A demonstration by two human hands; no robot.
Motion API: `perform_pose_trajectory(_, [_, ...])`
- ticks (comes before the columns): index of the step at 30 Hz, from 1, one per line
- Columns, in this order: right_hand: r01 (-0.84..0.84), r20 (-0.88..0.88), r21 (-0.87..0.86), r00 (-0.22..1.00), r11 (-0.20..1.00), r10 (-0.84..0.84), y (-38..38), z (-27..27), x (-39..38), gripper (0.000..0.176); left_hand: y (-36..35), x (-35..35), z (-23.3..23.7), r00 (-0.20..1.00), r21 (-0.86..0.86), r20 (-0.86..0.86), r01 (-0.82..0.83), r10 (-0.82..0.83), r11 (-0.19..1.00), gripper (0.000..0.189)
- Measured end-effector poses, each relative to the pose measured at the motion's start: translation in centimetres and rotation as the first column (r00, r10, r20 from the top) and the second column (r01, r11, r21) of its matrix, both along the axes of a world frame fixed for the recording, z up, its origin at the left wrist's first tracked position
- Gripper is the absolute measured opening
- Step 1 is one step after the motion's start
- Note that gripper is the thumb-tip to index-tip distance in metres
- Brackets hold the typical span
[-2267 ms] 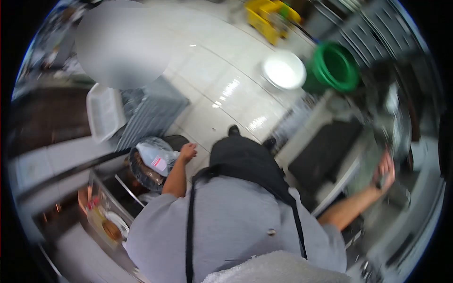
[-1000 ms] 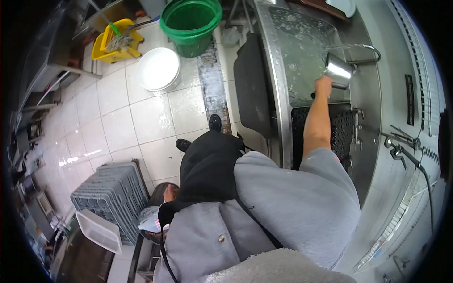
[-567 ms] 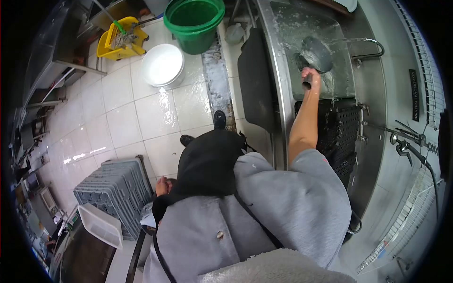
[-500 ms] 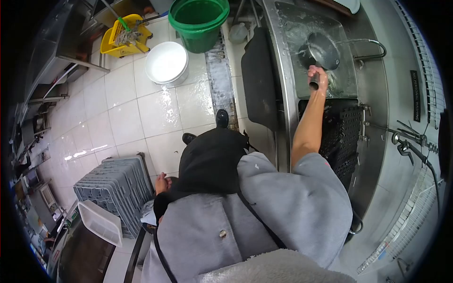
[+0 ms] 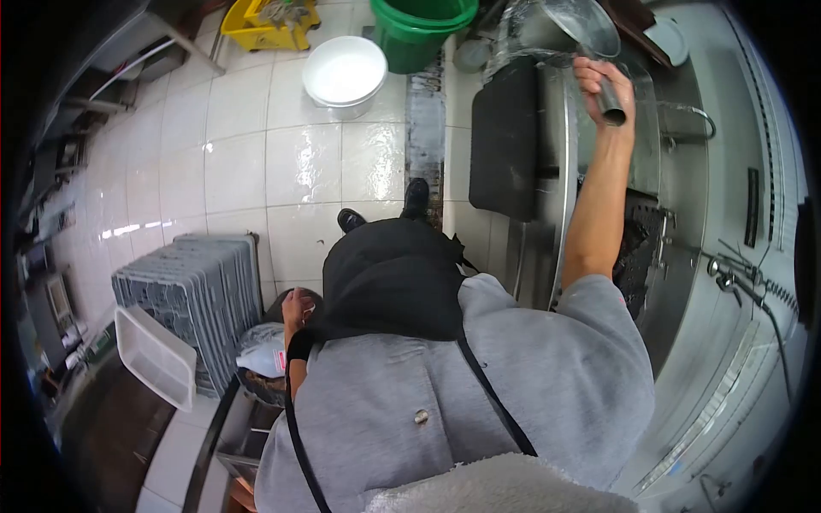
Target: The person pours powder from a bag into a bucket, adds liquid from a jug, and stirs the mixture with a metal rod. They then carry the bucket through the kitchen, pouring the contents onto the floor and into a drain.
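Note:
My right hand [image 5: 605,90] grips the thick tubular handle of a metal pan [image 5: 590,26], lifted over the near edge of the sink at the top right. Water streams and splashes around the pan, and part of its bowl is blurred. Beneath and beside it lies the steel sink [image 5: 646,162], where a tap [image 5: 688,137] runs. My left hand [image 5: 297,309] hangs at my side with its fingers loosely bent and apart, holding nothing I can see. A plastic bottle or bag [image 5: 262,349] is close by it.
White bucket [image 5: 345,73], green bin [image 5: 423,30] and yellow mop bucket [image 5: 274,24] stand on the wet tiled floor. Stacked grey racks [image 5: 192,299] and a white tub [image 5: 156,357] are on the left. A hose sprayer [image 5: 731,278] hangs on the right wall. Some skin shows at the lower left edge.
My right hand has raised the pan out of the sink water and swung it up toward the left edge of the basin. The view has shifted; my left hand stays by my side.

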State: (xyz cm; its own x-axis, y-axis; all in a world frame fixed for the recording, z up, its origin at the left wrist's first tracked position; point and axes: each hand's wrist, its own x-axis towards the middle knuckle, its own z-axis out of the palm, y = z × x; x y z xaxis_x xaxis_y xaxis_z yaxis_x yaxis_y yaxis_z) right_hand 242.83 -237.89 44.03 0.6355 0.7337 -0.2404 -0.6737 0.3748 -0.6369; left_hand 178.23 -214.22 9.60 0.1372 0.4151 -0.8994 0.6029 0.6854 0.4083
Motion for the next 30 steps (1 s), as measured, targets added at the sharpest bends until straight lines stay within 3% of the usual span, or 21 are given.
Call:
perform_pose_trajectory(2, [0.018, 0.040, -0.204, 0.999, 0.979, -0.010, 4.3, -2.2, -1.2, 0.016, -0.9, -1.6, 0.8, 0.999, -0.007, 0.009, -0.037, 0.037, 0.999, 0.033])
perform_pose_trajectory(4, [-0.112, 0.062, -0.433, 0.986, 0.894, 0.154, 8.0, -5.6, -0.8, 0.010, -2.3, -3.8, 0.9, 0.996, 0.013, -0.001, -0.087, 0.087, 0.996, 0.034])
perform_pose_trajectory(6, [0.016, 0.113, -0.499, 0.992, 0.867, 0.046, 12.6, -9.7, -2.0, 0.005, -3.9, -6.1, 1.0, 0.992, 0.042, -0.033, -0.117, 0.119, 0.992, 0.036])
perform_pose_trajectory(8, [0.076, 0.227, -0.686, 0.967, 0.723, 0.113, 15.9, -13.0, -3.1, 0.004, -6.3, -8.2, 1.1, 0.973, 0.026, -0.073, -0.220, 0.221, 0.975, 0.040])
perform_pose_trajectory(10, [0.081, 0.303, -0.848, 0.885, 0.523, 0.354, 18.2, -17.2, -2.0, 0.020, -8.8, -9.5, 1.4, 0.940, 0.019, -0.115, -0.321, 0.321, 0.947, 0.042])
perform_pose_trajectory(11, [0.212, 0.392, -0.899, 0.781, 0.384, 0.486, 19.6, -18.2, -2.6, 0.024, -9.6, -9.7, 2.0, 0.944, -0.038, -0.121, -0.313, 0.306, 0.949, 0.042])
perform_pose_trajectory(12, [0.366, 0.439, -0.896, 0.653, 0.250, 0.617, 20.4, -19.2, -3.0, 0.028, -10.7, -9.4, 2.3, 0.935, -0.037, -0.131, -0.337, 0.330, 0.941, 0.042])
perform_pose_trajectory(13, [0.602, 0.500, -0.785, 0.475, 0.147, 0.724, 20.0, -19.7, -3.1, 0.045, -12.1, -8.9, 2.6, 0.920, -0.040, -0.149, -0.372, 0.362, 0.928, 0.042])
perform_pose_trajectory(14, [0.593, 0.492, -0.791, 0.467, 0.153, 0.735, 20.0, -18.3, -3.5, 0.045, -13.2, -8.8, 2.5, 0.906, -0.044, -0.164, -0.402, 0.390, 0.915, 0.042])
perform_pose_trajectory(16, [0.707, 0.421, -0.698, 0.272, 0.117, 0.865, 19.2, -16.4, -3.2, 0.063, -15.7, -9.4, -0.5, 0.976, 0.038, -0.106, -0.185, 0.188, 0.982, 0.042])
perform_pose_trajectory(19, [0.861, 0.366, -0.497, 0.094, 0.109, 0.926, 16.5, -9.4, -1.6, 0.065, -16.6, -9.2, -6.2, 0.976, -0.125, 0.125, -0.164, 0.179, 0.978, 0.043])
perform_pose_trajectory(20, [0.905, 0.384, -0.411, 0.059, 0.113, 0.921, 15.0, -7.3, -0.4, 0.061, -15.7, -7.7, -5.4, 0.980, -0.126, 0.132, -0.134, 0.150, 0.983, 0.043])
perform_pose_trajectory(23, [0.948, 0.444, -0.317, 0.120, 0.030, 0.888, 9.0, -1.4, 3.0, 0.063, -11.9, -0.1, 0.1, 0.981, 0.083, 0.047, 0.183, -0.187, 0.980, 0.042])
perform_pose_trajectory(25, [0.930, 0.498, -0.364, 0.236, -0.046, 0.834, 3.4, 0.2, 5.9, 0.063, -9.4, 3.8, 1.9, 0.998, 0.004, 0.009, -0.065, 0.065, 0.998, 0.041])
perform_pose_trajectory(26, [0.918, 0.502, -0.383, 0.298, -0.100, 0.812, 0.1, 0.0, 7.4, 0.062, -8.3, 3.4, -0.8, 0.995, 0.000, 0.100, 0.001, -0.001, 1.000, 0.041])
perform_pose_trajectory(28, [0.820, 0.450, -0.487, 0.532, -0.302, 0.718, -6.4, -0.6, 9.0, 0.060, -6.4, 7.1, 1.0, 0.994, -0.010, 0.017, -0.112, 0.113, 0.994, 0.041])
perform_pose_trajectory(29, [0.791, 0.506, -0.532, 0.582, -0.301, 0.636, -10.1, -2.4, 10.3, 0.049, -5.7, 8.2, 1.2, 0.993, 0.001, 0.048, -0.106, 0.105, 0.994, 0.040])
perform_pose_trajectory(30, [0.697, 0.432, -0.571, 0.704, -0.433, 0.563, -12.4, -3.5, 10.0, 0.038, -5.0, 8.9, 1.3, 0.991, 0.013, 0.078, -0.105, 0.104, 0.994, 0.040])
